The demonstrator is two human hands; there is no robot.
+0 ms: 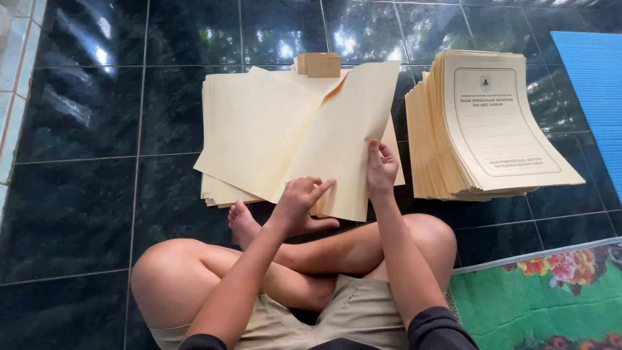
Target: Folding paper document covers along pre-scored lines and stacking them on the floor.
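I sit cross-legged on a dark tiled floor. In front of me lies a pile of blank cream paper folders (pixel 249 123). The top folder (pixel 346 129) is half folded over. My right hand (pixel 381 167) presses down on its raised right flap. At the flap's lower edge, my left hand (pixel 299 201) pinches the sheet with its fingers. A small stack of tan paper strips (pixel 319 65) rests at the far edge of the pile.
A tall stack of finished cream folders with printed covers (pixel 483 126) stands to the right. A blue mat (pixel 593 84) lies at the far right, and a green flowered rug (pixel 551 301) at the lower right. My bare knees and foot (pixel 243 223) sit just below the pile.
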